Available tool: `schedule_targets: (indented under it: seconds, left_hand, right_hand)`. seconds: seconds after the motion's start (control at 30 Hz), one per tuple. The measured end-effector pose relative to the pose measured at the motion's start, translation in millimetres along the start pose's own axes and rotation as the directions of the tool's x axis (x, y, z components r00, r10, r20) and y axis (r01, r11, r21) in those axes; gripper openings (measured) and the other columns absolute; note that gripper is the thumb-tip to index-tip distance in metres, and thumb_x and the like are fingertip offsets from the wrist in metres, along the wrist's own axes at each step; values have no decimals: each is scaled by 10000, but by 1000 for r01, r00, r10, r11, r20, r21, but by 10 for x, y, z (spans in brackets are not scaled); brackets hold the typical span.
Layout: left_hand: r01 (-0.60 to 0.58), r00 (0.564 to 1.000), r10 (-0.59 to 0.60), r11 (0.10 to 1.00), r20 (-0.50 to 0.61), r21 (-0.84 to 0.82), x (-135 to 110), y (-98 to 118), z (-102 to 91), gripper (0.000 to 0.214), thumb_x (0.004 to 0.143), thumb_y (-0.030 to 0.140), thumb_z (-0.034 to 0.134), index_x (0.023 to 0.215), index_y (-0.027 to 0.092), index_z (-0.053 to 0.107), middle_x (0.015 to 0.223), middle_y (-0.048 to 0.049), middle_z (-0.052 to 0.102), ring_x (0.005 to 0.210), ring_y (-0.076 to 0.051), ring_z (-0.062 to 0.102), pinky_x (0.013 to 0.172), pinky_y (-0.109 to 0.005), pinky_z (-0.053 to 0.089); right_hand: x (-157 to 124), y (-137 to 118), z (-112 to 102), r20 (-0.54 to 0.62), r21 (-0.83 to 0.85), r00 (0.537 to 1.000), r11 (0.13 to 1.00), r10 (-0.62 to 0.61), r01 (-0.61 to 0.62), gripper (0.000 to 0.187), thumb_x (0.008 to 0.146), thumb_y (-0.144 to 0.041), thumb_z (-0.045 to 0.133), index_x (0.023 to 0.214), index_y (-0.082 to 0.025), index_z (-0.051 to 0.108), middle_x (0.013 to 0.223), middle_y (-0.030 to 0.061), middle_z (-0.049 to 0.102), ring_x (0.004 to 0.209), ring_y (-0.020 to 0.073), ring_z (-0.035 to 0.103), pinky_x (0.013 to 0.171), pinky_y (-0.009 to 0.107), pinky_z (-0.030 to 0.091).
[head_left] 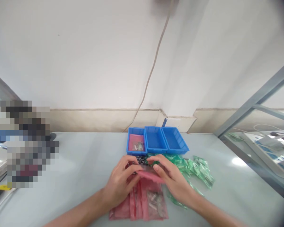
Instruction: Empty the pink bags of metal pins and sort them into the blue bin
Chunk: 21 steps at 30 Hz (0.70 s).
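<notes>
left hand: fingers pinching pink plastic bag | right hand: fingers curled beside it, pinch unclear | advice: steady both edges, light grip

Reaches forward with both arms, bare at the forearms, and brings the two hands near together in front. Slants the left forearm in from the lower left, and the right forearm from the lower right. Shows the back of the left hand, with the wrist nearly straight. Bends the left fingers inward, closed in a pinching manner. Turns the right hand inward also, with fingers curved. Points the right thumb up and leftward, just beside the index finger. Leaves a narrow gap between the fingertips of both hands.
</notes>
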<state>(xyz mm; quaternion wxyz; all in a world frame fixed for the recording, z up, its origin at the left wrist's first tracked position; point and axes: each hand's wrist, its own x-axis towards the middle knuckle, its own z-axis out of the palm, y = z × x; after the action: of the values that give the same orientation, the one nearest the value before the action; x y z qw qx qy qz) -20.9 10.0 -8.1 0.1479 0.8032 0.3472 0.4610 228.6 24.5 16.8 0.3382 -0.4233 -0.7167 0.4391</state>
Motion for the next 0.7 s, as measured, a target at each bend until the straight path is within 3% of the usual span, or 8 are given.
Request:
schedule_targets:
  seconds: [0.2,0.47,0.7]
  left_hand:
    - [25,999,-27,998,-24,-49,21,7,-5,125,1068,132,647,1154,211,690,1121,-61,709,1057,-198,650,947,-318,537]
    - [46,999,-46,998,-8,-48,11,-12,31,128,1083,190,643,1200,209,689,1114,-69,729,1032,-200,682,937,-324,563]
    - [55,998,-54,997,19,-60,23,-49,51,133,1076,177,648,1188,216,709,1126,-66,722,1053,-195,682,947,-317,564]
  right_hand:
    - [-54,31,47,-30,0,996,996,-87,87,359,1182,-356,338,1310,-295,668,946,34,697,899,225,700,880,377,533]
    - [-5,24,57,-12,-18,983,983,-182,182,225,1112,-260,525,1302,-290,641,1238,77,680,1023,226,695,899,355,582]
    - [13,98,2,24,-185,973,956,-228,228,168,1120,-255,540,1249,-289,641,1240,78,662,1042,225,693,885,347,585]
